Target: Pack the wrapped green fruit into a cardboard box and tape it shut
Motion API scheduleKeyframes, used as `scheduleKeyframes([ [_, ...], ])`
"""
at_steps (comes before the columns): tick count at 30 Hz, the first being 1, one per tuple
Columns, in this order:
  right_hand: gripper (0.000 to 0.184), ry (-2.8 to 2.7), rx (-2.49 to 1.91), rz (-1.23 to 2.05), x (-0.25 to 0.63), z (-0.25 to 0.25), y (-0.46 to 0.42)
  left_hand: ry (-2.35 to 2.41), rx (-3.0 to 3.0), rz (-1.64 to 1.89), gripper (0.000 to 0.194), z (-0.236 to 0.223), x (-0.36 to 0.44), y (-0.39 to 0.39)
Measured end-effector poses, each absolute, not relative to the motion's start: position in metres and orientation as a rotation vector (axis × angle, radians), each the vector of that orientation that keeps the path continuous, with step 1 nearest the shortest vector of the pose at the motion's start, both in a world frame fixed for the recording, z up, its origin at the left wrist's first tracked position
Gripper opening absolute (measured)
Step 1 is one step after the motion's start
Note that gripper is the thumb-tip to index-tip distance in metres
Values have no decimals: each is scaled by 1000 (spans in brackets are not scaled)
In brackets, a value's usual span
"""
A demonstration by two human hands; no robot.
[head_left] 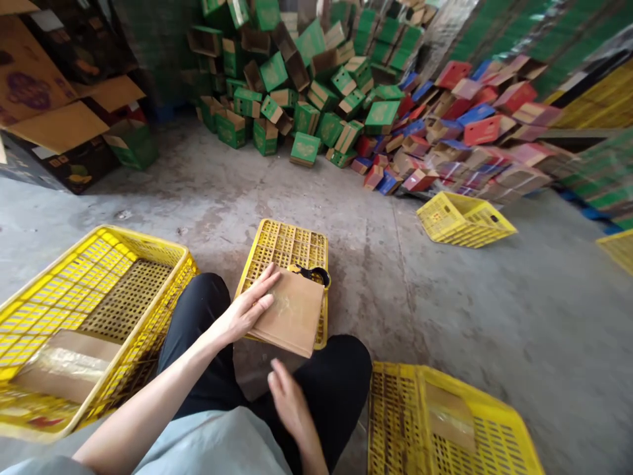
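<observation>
A flat, folded piece of brown cardboard [289, 313] lies on an upturned yellow plastic crate [284, 241] between my knees. My left hand [251, 307] rests on the cardboard's left side, its fingers stretched out and spread. Clear tape shows faintly on the cardboard's surface. Just behind it, a black and yellow tool with a ring-shaped end [319, 274] lies on the crate, partly hidden by the cardboard. My right hand [289, 396] hovers over my lap, apart from the cardboard, slightly blurred, with fingers apart and nothing visible in them.
Yellow baskets stand at my left [185, 264] and right [395, 409], each with taped cardboard inside. A smaller yellow basket [465, 221] sits farther right. Heaps of green boxes [304, 148] and red and blue boxes [482, 130] cover the back. Large open cartons [64, 125] stand back left.
</observation>
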State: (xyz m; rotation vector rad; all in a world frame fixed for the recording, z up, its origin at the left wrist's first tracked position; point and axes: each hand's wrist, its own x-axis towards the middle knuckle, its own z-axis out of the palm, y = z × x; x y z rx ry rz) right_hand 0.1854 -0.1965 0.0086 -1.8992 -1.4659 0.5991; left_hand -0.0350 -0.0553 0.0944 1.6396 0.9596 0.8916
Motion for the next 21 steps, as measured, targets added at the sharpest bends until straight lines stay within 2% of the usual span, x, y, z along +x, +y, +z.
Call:
scheduleKeyframes([
  [3,72,-1460,-1919,531,224,46,-178,967,1656,909,62,92,-33,-54],
  [5,67,-1386,-1979,372,248,81,-164,975,1682,933,60,89,-31,-54],
  [8,53,-1652,-1747,348,244,121,-145,1015,1785,952,58,90,-29,-56],
  [12,52,-1988,-1564,402,203,127,-128,1084,2141,906,54,99,-35,-64],
  [14,63,-2017,-1555,383,195,120,-124,979,2378,792,65,104,-41,-67],
  [17,97,-2095,-1525,414,200,115,-124,793,2593,655,97,104,-46,-68],
  [19,108,-2151,-1509,417,205,116,-126,778,2630,674,99,100,-46,-66],
  [21,102,-2173,-1506,381,208,116,-129,784,2619,734,92,94,-44,-64],
])
